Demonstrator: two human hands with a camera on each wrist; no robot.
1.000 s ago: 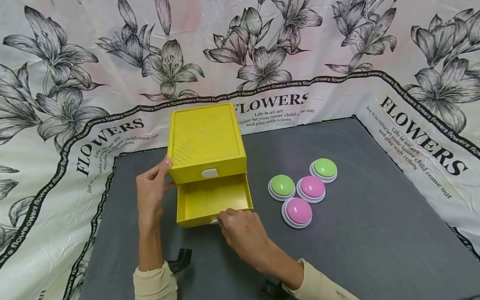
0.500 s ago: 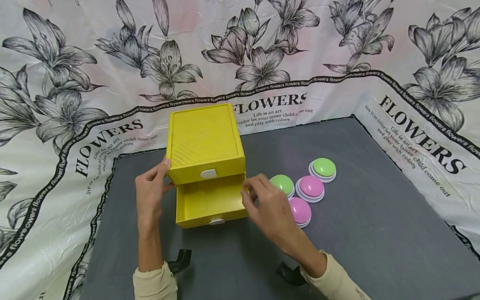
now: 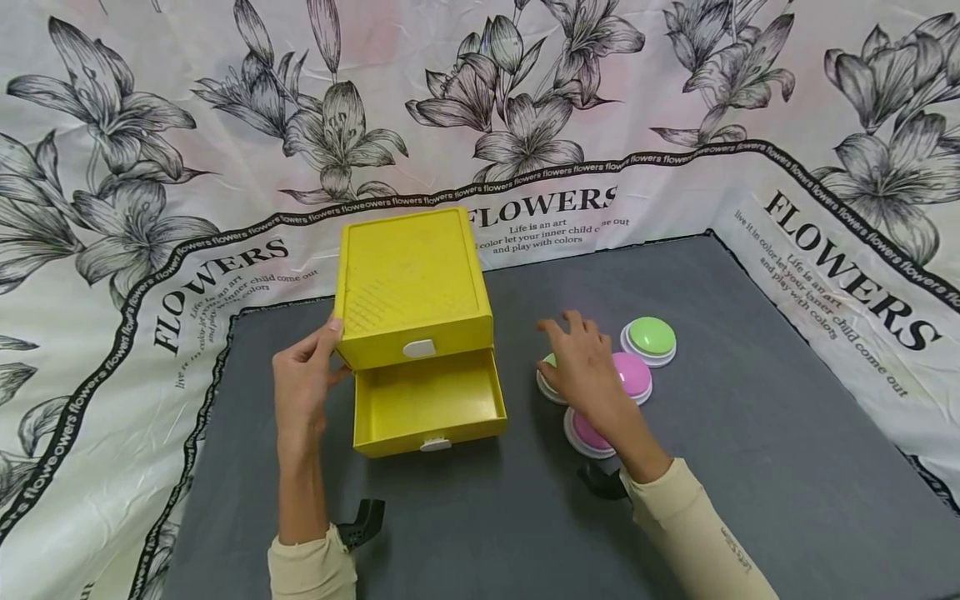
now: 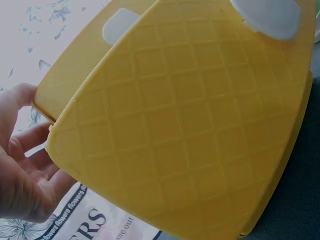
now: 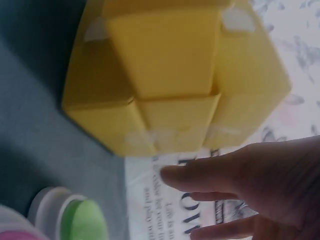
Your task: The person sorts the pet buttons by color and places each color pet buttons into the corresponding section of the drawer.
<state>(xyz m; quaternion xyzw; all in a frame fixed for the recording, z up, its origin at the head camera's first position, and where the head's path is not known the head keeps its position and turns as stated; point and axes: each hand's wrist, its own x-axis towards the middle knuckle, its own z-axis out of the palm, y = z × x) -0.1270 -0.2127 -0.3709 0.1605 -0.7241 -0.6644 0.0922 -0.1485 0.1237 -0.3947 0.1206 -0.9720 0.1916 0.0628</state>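
Note:
A yellow two-drawer box [image 3: 412,271] stands at the table's back left, its lower drawer [image 3: 375,445] pulled out and bare inside. My left hand [image 3: 303,383] holds the box's left front corner, thumb at the front edge and the other fingers along the side. My right hand [image 3: 588,367] hovers over the left green dome button [image 3: 550,362], fingers spread and slightly bent, gripping nothing. Partly covered by that hand and wrist are two pink dome buttons, the middle one [image 3: 633,375] and the nearest one [image 3: 587,431]. Another green dome button [image 3: 651,337] sits farther back.
The dark grey tabletop [image 3: 750,467] extends to the right and front. White cloth [image 3: 555,179] printed with black flowers hangs behind and at both sides. White tabs mark the upper drawer [image 3: 419,347] and the lower one. Black wrist mounts [image 3: 362,522] jut from both sleeves.
My right hand has let go of the lower drawer's front and moved right and back, over the dome buttons. The drawer stays pulled out. My left hand keeps its place.

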